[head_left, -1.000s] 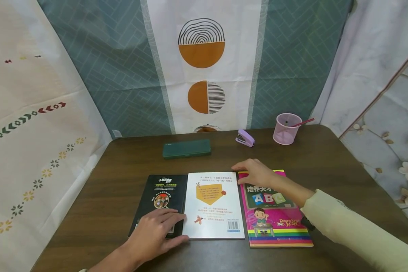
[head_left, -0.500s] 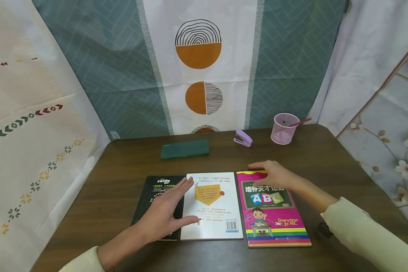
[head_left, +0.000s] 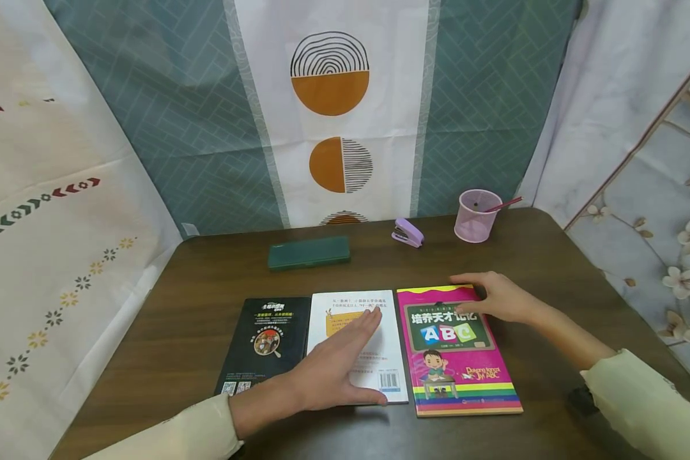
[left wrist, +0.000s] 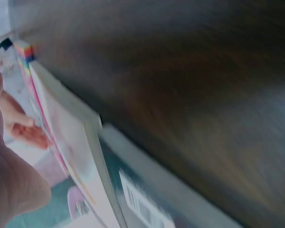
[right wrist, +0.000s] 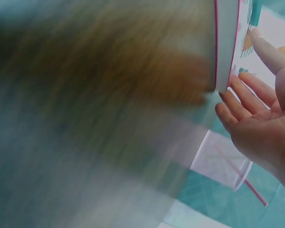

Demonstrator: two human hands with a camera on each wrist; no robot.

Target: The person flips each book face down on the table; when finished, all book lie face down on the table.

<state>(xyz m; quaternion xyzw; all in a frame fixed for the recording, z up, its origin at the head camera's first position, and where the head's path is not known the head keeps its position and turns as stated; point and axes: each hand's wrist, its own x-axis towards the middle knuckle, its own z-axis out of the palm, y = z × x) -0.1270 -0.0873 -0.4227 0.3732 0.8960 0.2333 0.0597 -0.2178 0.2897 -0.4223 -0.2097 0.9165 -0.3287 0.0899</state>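
Note:
Three books lie side by side in the head view: a black one (head_left: pixel 264 354) at left, a white one (head_left: pixel 388 351) in the middle and a pink ABC book (head_left: pixel 457 364) at right. My left hand (head_left: pixel 330 374) is over the white book with straight fingers and the thumb spread near its bottom edge, partly hiding the cover. At the pink book's upper right corner is my right hand (head_left: pixel 503 297), fingers extended past the top edge and thumb over the cover. In the right wrist view its fingertips (right wrist: pixel 232 104) are right by the book's edge; nothing is gripped.
Behind the books on the brown table (head_left: pixel 167 332) lie a green pencil case (head_left: pixel 309 253) and a purple stapler (head_left: pixel 408 233). A pink mesh cup (head_left: pixel 474 218) holding a red pencil (head_left: pixel 505 204) stands at the back right. Patterned cloths hang around the table.
My left hand has lifted off the black book and moved right over the white one. The right hand has slid right along the pink book's top to its right corner.

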